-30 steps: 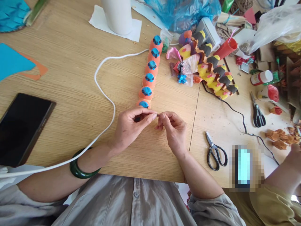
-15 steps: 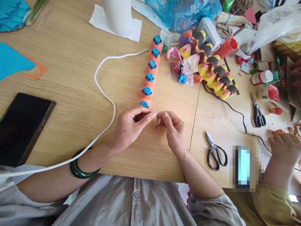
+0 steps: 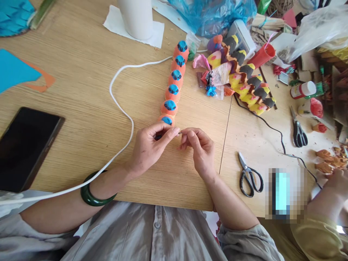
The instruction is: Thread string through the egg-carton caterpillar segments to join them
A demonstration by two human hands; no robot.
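My left hand (image 3: 152, 145) and my right hand (image 3: 199, 150) meet near the table's front, both closed in a pinch. Between their fingertips shows a thin dark strand (image 3: 179, 133), too small to name more exactly. Something dark also shows under my left fingers, mostly hidden. Just beyond my left hand, a row of orange egg-carton cups (image 3: 172, 95) with blue tops and dark marks runs away from me. Its nearest cup is partly covered by my left hand.
A white cable (image 3: 132, 125) crosses over my left forearm. A phone (image 3: 25, 148) lies left; scissors (image 3: 248, 175) lie right, with another pair (image 3: 298, 134) farther off. Painted carton pieces (image 3: 246, 78) and a white cylinder (image 3: 137, 18) stand beyond. A co-worker's hand (image 3: 338, 183) is far right.
My fingertips have drawn slightly apart, and the dark strand shows more clearly between them. The co-worker's hand at the right has moved down and outward, uncovering brownish-orange pieces.
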